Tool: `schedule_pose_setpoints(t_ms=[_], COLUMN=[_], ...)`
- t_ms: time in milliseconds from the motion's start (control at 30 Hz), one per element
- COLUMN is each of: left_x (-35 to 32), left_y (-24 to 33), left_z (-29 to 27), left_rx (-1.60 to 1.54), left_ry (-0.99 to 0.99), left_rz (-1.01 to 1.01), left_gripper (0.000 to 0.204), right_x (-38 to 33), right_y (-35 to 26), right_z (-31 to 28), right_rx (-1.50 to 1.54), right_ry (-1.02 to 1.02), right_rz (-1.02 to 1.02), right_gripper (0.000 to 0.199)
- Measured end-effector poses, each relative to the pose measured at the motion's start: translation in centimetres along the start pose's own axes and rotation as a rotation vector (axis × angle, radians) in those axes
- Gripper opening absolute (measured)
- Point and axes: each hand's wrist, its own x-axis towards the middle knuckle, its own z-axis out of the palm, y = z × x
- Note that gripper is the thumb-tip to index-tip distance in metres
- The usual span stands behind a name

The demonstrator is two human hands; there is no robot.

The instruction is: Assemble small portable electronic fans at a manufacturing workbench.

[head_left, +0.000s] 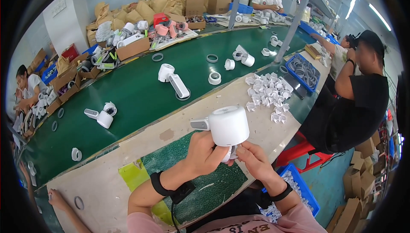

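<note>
the person's left hand (pixel 205 154) is closed around the lower part of a white handheld device (pixel 226 126), holding it up over the green textured mat (pixel 213 186) at the near edge of the pale workbench (pixel 106 182); its fat round head stands uppermost, turned a little away, and a short grey-tipped stub juts out toward the left. the right hand (pixel 256 160) sits just beside it on the right, fingers pinched in at the underside of the device where a small white part (pixel 232 152) shows between the two hands, so it is closed on that spot, though exactly what it pinches is too small to tell. the device's long axis runs roughly up and down, slightly tilted, with both hands touching its bottom end, the left carrying it. beyond them a heap of small white pieces (pixel 267 94) lies on the bench to the right, well apart, and a blue tray of grey rings (pixel 303 71) beyond that. on the green conveyor belt (pixel 128 92) lie more white devices (pixel 173 79), (pixel 102 115) and loose rings (pixel 212 58). a co-worker in black (pixel 354 105) stands at the right, and nothing lies between the hands and the mat
</note>
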Motion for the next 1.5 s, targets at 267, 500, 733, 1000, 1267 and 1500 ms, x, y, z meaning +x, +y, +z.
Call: schedule_pose_setpoints(t_ms=[267, 500, 733, 1000, 1267, 1500], left_x=[-0.1, -0.9, -1.4, 2.0, -0.6, 2.2], left_y=[0.5, -0.3, -0.4, -2.7, -13.6, -10.9], left_z=[0.2, 1.2, 1.6, -2.7, -20.5, -15.3], left_rx=[-0.047, -0.092, 0.014, -0.018, 0.802, 0.847], left_ry=[-0.022, 0.102, 0.138, 0.298, 0.644, 0.688], left_rz=[-0.013, 0.106, 0.245, -0.002, -0.705, -0.380], left_gripper=[0.022, 0.021, 0.025, 0.027, 0.058, 0.052], right_x=[-0.3, -0.9, -1.1, 2.9, -0.2, 0.3], right_y=[-0.3, 0.1, -0.5, -1.0, 6.7, 10.1], right_z=[0.5, 1.5, 0.9, 1.9, -3.1, -3.4], right_rx=[-0.147, -0.252, -0.468, -0.398, -0.675, -0.842], right_ry=[0.045, 0.110, -0.035, -0.072, 0.157, 0.485], right_rz=[-0.030, -0.053, -0.254, -0.168, -0.018, -0.114], right_gripper=[0.034, 0.042, 0.030, 0.024, 0.011, 0.010])
